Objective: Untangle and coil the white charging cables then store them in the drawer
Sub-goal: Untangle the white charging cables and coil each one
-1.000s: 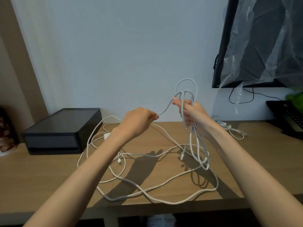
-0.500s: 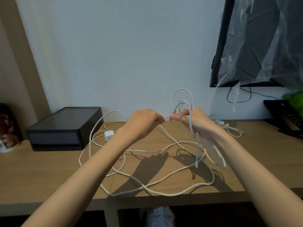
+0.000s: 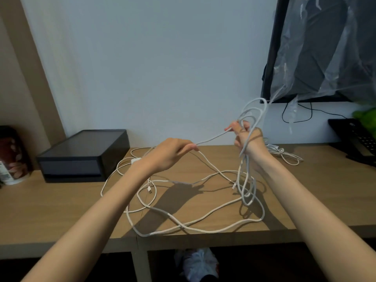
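White charging cables (image 3: 213,136) sprawl tangled over the brown wooden table (image 3: 61,210), with one strand taut between my hands. My left grip (image 3: 168,155) pinches that strand. My right grip (image 3: 248,143), held higher, is clamped on gathered loops. Writing on the patterned jar (image 3: 12,155) is too blurred to read.

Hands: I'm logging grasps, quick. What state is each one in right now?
Left hand: closed, pinching the cable.
Right hand: closed, gripping gathered loops of that cable.
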Demonstrator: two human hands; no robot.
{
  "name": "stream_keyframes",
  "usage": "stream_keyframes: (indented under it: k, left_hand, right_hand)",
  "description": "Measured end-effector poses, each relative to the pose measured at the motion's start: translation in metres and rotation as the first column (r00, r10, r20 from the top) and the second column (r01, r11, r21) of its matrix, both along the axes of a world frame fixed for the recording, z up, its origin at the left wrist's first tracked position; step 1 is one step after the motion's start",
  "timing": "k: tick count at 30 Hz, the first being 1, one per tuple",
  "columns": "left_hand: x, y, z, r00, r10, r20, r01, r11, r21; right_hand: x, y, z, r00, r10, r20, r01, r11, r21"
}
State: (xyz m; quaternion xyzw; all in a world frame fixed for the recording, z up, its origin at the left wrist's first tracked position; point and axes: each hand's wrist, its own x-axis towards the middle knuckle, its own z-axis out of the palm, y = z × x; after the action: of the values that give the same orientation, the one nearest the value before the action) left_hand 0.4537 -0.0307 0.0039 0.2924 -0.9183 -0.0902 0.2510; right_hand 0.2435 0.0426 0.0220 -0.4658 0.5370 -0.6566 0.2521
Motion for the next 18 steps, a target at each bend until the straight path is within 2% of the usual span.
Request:
stream_keyframes:
  k: [2, 4, 6, 7, 9, 11, 12, 14, 18]
  left_hand:
    - [0.021, -0.010, -0.015, 0.997, 0.067, 0.025, -0.068, 0.997, 0.019]
    - [0.044, -0.021, -0.030, 0.987, 0.159, -0.022, -0.157, 0.985, 0.073]
    - [0.061, -0.027, -0.041, 0.961, 0.255, -0.105, -0.233, 0.955, 0.184]
    - [0.065, -0.029, -0.045, 0.944, 0.304, -0.132, -0.267, 0.933, 0.242]
    - [0.067, -0.028, -0.048, 0.908, 0.390, -0.154, -0.321, 0.882, 0.346]
    - [0.060, -0.026, -0.044, 0.873, 0.430, -0.231, -0.323, 0.863, 0.389]
    - [0.055, -0.024, -0.039, 0.856, 0.431, -0.287, -0.307, 0.868, 0.390]
    - [0.042, -0.017, -0.023, 0.844, 0.383, -0.374, -0.240, 0.895, 0.376]
    - [0.010, 0.010, 0.011, 0.884, 0.197, -0.424, -0.039, 0.934, 0.354]
  right_hand:
    - [-0.010, -0.003, -0.001, 0.980, -0.003, 0.200, 0.013, 0.999, -0.050]
    - [-0.020, -0.006, -0.003, 0.930, -0.051, 0.364, 0.090, 0.992, -0.090]
    - [-0.028, -0.011, -0.008, 0.911, -0.132, 0.391, 0.182, 0.979, -0.092]
    - [-0.029, -0.012, -0.011, 0.921, -0.173, 0.349, 0.210, 0.975, -0.072]
    - [-0.027, -0.010, -0.019, 0.962, -0.235, 0.138, 0.239, 0.971, -0.009]
    - [-0.022, -0.011, -0.024, 0.971, -0.223, -0.086, 0.227, 0.973, 0.043]
    - [-0.018, -0.011, -0.023, 0.973, -0.182, -0.144, 0.191, 0.980, 0.052]
    - [-0.011, -0.012, -0.018, 0.983, -0.074, -0.169, 0.083, 0.995, 0.049]
    - [0.001, 0.000, -0.005, 0.981, 0.123, -0.148, -0.118, 0.992, 0.040]
